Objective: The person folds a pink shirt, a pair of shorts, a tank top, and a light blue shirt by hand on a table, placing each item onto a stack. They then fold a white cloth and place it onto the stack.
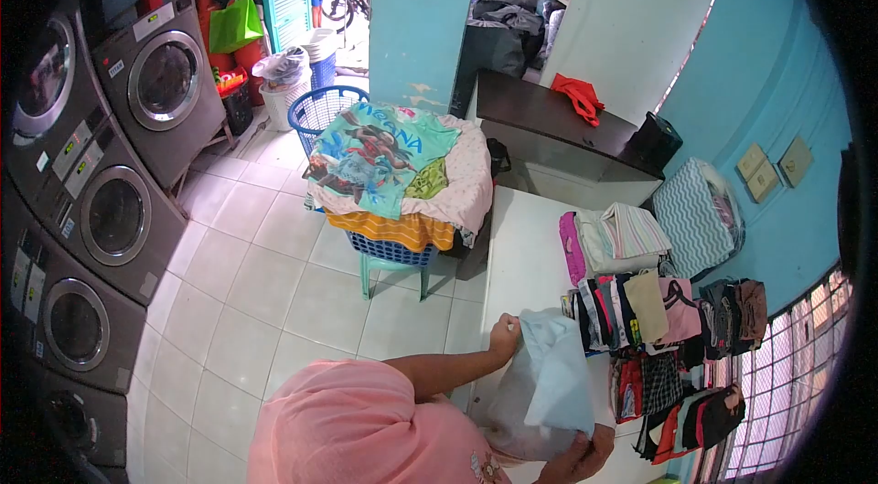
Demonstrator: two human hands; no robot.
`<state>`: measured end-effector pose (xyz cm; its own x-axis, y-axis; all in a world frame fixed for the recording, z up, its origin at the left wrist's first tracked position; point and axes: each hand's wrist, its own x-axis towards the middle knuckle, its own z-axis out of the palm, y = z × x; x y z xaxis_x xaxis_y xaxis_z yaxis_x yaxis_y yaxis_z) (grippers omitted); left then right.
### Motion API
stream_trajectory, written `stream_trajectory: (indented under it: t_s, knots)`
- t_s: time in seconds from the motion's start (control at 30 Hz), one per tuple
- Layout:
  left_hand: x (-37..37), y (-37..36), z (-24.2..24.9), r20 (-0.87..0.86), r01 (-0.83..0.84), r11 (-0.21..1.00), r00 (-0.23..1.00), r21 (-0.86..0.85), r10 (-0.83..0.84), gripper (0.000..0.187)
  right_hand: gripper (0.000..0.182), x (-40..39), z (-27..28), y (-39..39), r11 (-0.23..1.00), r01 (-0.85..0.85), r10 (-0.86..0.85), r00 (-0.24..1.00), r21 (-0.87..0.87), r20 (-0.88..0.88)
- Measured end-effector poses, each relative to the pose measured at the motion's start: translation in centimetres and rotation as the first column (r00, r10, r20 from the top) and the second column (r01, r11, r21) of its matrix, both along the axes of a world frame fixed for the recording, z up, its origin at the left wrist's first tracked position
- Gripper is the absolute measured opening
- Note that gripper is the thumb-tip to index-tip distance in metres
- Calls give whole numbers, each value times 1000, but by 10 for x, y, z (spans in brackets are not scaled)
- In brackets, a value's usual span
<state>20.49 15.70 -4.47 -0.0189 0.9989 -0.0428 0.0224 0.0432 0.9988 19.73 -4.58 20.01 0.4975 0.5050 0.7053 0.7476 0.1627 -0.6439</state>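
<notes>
Stretched over the white table (521, 255) is a pale blue cloth (553, 374); its exact kind I cannot make out. My left hand (505, 339) is closed on its upper left edge. At the lower right corner my right hand (585, 457) grips the same cloth, its fingers partly hidden. Just beyond the cloth stand rows of folded clothes (663, 306), with more folded clothes (695, 425) closer to my right hand. Behind them lie folded light towels or sheets (622, 237) and a pink folded piece (572, 248).
A laundry basket (393, 249) heaped with clothes, a Moana towel (393, 150) on top, rests on a green stool (393, 276). Front-loading machines (114, 214) line the left wall. A zigzag-patterned bag (700, 219) leans by the right wall. A red cloth (578, 98) lies on the dark counter (517, 105).
</notes>
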Motion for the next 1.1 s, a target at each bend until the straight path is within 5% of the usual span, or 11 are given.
stream_trajectory:
  t_s: [0.63,0.73,0.93,1.0,1.07,1.1]
  knots:
    - [-23,21,-15,-8,-48,998,999,41,49,15,13,5,3,-7,999,-4,-1,991,33,133]
    - [-29,22,-11,-33,-48,997,998,58,50,16,27,10,-3,-16,980,20,-21,1000,-200,-2]
    - [-39,22,-9,-129,10,998,992,59,-3,16,15,7,0,-5,998,40,-48,987,57,155]
    - [-40,20,-3,-193,81,996,978,42,-72,17,21,6,1,-7,983,139,-152,982,-123,-109]
    - [-37,15,17,-232,-16,963,969,271,81,25,26,16,6,-1,959,95,-141,977,-268,-159]
    - [-33,14,30,-68,101,966,994,239,-87,29,32,20,9,4,912,43,-139,968,-408,-209]
